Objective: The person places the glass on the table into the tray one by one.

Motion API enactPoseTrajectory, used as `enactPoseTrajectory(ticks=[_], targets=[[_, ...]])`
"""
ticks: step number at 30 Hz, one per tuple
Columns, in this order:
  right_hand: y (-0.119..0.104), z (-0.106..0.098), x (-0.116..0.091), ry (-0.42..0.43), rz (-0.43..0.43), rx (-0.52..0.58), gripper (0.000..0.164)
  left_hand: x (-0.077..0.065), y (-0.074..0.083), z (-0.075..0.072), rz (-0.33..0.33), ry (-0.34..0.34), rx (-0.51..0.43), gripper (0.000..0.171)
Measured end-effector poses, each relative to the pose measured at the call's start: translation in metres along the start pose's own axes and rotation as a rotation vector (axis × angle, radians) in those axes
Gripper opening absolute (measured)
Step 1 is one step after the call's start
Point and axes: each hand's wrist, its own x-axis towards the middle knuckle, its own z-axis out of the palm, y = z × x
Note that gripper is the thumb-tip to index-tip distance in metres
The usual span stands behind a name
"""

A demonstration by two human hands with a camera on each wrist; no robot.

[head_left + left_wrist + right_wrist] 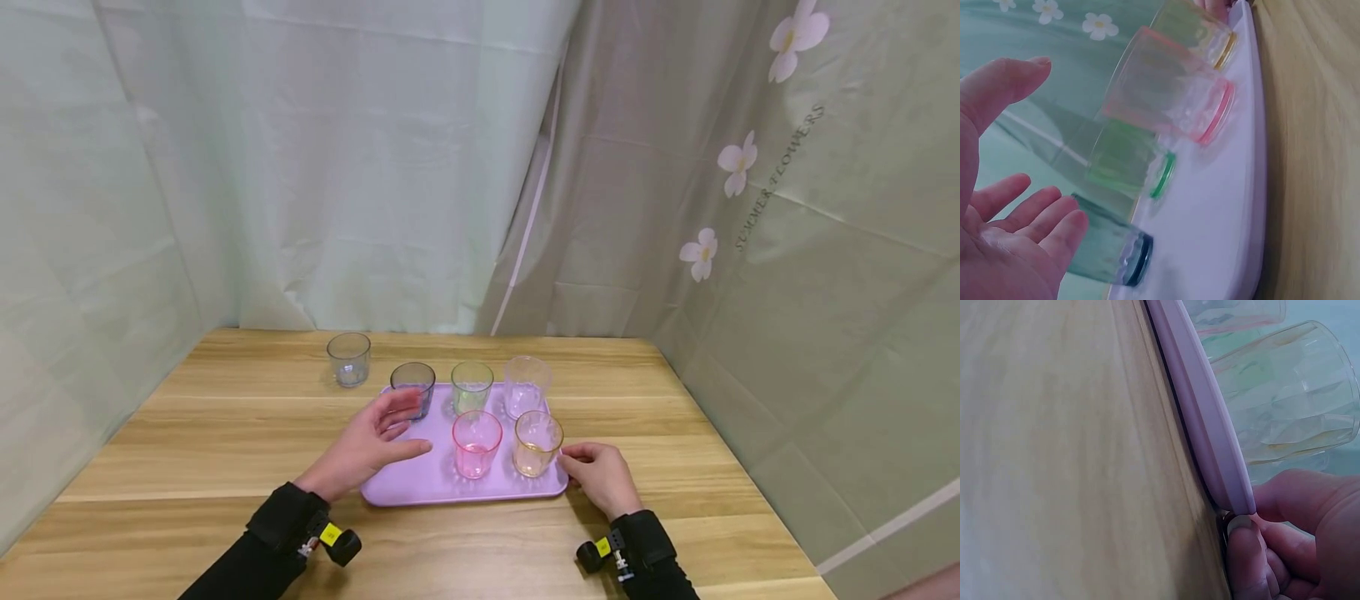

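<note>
A lilac tray lies on the table with tinted drinking glasses standing on it. The pink glass and amber glass stand at the front. Behind them are a green glass, a clear pinkish glass and, at the back left, a dark grey glass. My left hand hovers over the tray's left part, fingers spread and holding nothing, its fingertips overlapping the dark glass in the head view. At the tray's right edge my right hand pinches the rim between thumb and fingers, beside the amber glass.
Another greyish glass stands on the wooden table behind and left of the tray. Curtains hang along the table's back and sides, with printed flowers on the right one.
</note>
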Motion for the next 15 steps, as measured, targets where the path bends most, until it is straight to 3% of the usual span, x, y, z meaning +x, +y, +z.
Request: enactPoseTrajectory(ticks=[15], targets=[[0.001,0.0,0.0,0.003,0.008,0.022,0.019,-0.016,-0.005,-0.034,-0.021,0.094,0.046,0.085]])
